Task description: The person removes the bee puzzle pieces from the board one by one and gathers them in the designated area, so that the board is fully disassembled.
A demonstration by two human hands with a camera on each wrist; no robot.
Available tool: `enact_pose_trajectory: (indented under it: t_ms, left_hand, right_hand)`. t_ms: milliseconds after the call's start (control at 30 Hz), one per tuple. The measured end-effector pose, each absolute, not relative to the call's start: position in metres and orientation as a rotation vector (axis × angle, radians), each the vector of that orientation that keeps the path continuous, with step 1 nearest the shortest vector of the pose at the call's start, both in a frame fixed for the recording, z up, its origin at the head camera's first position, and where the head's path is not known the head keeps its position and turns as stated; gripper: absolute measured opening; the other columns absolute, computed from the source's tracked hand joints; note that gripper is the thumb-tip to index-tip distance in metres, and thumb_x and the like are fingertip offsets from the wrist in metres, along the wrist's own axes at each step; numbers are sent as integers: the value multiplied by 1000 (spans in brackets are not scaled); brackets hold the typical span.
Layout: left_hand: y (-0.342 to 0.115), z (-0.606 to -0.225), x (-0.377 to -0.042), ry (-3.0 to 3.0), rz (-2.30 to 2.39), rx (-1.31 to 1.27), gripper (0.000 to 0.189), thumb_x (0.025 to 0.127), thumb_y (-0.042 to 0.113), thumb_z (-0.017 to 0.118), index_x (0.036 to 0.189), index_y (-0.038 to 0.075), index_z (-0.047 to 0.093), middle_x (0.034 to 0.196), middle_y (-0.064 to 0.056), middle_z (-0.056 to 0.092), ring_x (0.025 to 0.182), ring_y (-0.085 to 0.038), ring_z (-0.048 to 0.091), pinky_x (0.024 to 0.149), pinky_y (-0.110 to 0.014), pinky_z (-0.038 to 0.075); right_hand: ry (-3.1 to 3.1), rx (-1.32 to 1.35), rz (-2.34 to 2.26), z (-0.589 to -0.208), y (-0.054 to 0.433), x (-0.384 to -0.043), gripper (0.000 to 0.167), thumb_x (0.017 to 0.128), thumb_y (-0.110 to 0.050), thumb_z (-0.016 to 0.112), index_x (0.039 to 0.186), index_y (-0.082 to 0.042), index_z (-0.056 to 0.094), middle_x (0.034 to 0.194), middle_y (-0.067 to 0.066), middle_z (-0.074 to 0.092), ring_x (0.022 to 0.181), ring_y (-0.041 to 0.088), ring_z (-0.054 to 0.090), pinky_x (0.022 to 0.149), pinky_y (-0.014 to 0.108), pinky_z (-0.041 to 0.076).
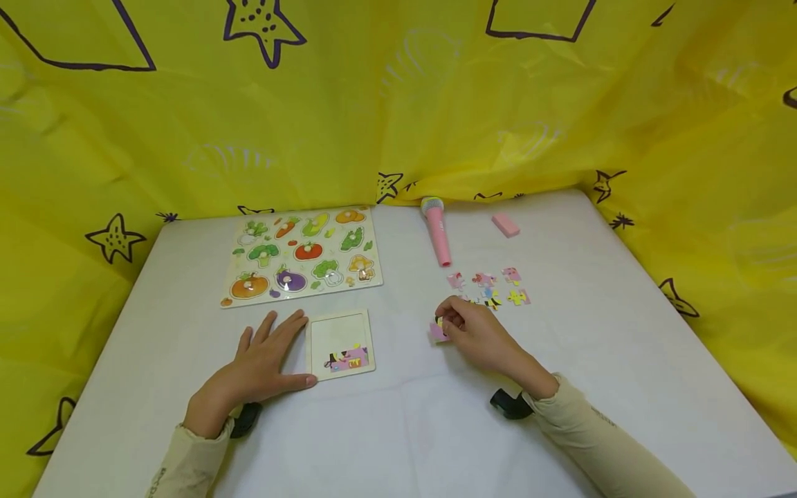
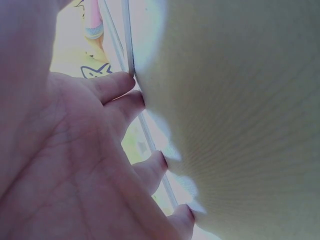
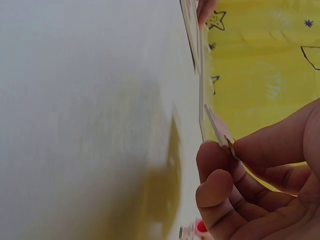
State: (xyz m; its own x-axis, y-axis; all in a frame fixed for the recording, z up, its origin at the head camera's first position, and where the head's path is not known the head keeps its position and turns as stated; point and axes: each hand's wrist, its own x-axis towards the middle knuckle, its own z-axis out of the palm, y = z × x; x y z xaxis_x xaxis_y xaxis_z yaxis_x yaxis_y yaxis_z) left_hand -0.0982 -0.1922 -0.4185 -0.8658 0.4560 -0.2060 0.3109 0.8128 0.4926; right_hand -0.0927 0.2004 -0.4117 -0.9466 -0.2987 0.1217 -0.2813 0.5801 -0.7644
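Observation:
Between thumb and fingers my right hand (image 1: 482,337) pinches a pink jigsaw piece (image 1: 438,331); the right wrist view shows the piece (image 3: 218,126) edge-on, lifted off the table. My left hand (image 1: 258,363) lies with fingers spread at the left edge of a square puzzle tray (image 1: 339,318), its thumb and a fingertip touching the frame. Joined pieces (image 1: 350,360) in pink, yellow and black fill the lower right part of that tray. Just beyond my right hand lie several loose jigsaw pieces (image 1: 485,279), some partly hidden by the hand.
A vegetable knob-puzzle board (image 1: 283,238) lies at the back left. Behind the loose pieces are a pink toy microphone (image 1: 438,235) and a pink eraser-like block (image 1: 506,225). A yellow patterned cloth (image 1: 324,124) hangs along the rear and sides of the white table (image 1: 398,443).

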Motion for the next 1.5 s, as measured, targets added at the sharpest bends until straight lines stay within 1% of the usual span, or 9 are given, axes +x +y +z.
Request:
enact_pose_trajectory:
  t_ms: [167, 333, 467, 567, 667, 900, 1167, 1367, 1500]
  left_hand:
    - [-192, -418, -97, 2682, 650, 576, 106, 86, 54, 86, 166, 8, 33, 174, -17, 28, 157, -55, 6, 117, -81, 0]
    - [-194, -419, -97, 2693, 654, 595, 106, 86, 55, 86, 165, 8, 34, 173, -18, 29, 157, -56, 8, 117, -82, 1]
    - [-194, -419, -98, 2699, 650, 599, 106, 86, 55, 86, 165, 7, 34, 173, -18, 29, 157, -56, 9, 116, -82, 2]
    - [-195, -420, -98, 2699, 647, 594, 106, 86, 56, 86, 165, 8, 34, 173, -18, 29, 157, -56, 9, 116, -82, 2]
    - [-195, -419, -98, 2697, 647, 592, 106, 86, 56, 86, 165, 7, 34, 173, -18, 29, 157, -56, 9, 116, -82, 2]
    - [-194, -417, -97, 2685, 665, 585, 106, 87, 55, 85, 165, 7, 34, 173, -18, 29, 157, -56, 8, 117, -82, 1]
    - [-193, -417, -98, 2671, 660, 579, 105, 88, 55, 85, 166, 7, 34, 174, -17, 28, 158, -55, 6, 118, -80, -1]
    - [-193, -417, -98, 2662, 662, 564, 106, 88, 56, 84, 167, 7, 32, 175, -16, 27, 159, -53, 4, 119, -79, -2]
    - [-193, -417, -99, 2662, 666, 562, 106, 88, 56, 84, 167, 7, 32, 175, -16, 26, 159, -53, 4, 119, -78, -2]
  right_hand:
    - [2797, -450, -1324, -411, 216, -93, 15, 98, 7, 62, 108, 0, 70, 91, 1, 70, 84, 17, 63, 79, 31, 55]
    - [2834, -387, -1275, -410, 231, -94, 11, 98, 6, 66, 105, 0, 72, 89, -1, 71, 80, 16, 64, 74, 30, 54]
    - [2843, -335, -1258, -409, 242, -94, 9, 97, 5, 68, 103, 0, 73, 90, 0, 72, 81, 17, 65, 73, 29, 54]
    - [2850, -324, -1244, -411, 249, -94, 8, 97, 6, 69, 101, 0, 73, 88, 0, 71, 81, 17, 64, 73, 27, 54]
    - [2852, -335, -1236, -412, 254, -96, 8, 97, 6, 70, 100, 0, 73, 87, 0, 71, 79, 17, 64, 70, 26, 53]
    - [2846, -323, -1196, -416, 259, -99, 6, 98, 4, 70, 98, 0, 73, 83, 0, 70, 76, 17, 63, 66, 26, 52]
    - [2857, -340, -1126, -417, 259, -102, 6, 96, 3, 70, 100, 0, 74, 88, 2, 71, 80, 17, 62, 71, 28, 53]
    - [2888, -376, -1057, -417, 258, -103, 6, 95, 5, 71, 97, 0, 74, 84, 0, 68, 76, 16, 59, 69, 29, 51]
    - [2922, -412, -996, -417, 256, -104, 7, 93, 7, 72, 93, 0, 71, 82, 1, 64, 75, 17, 56, 67, 31, 50]
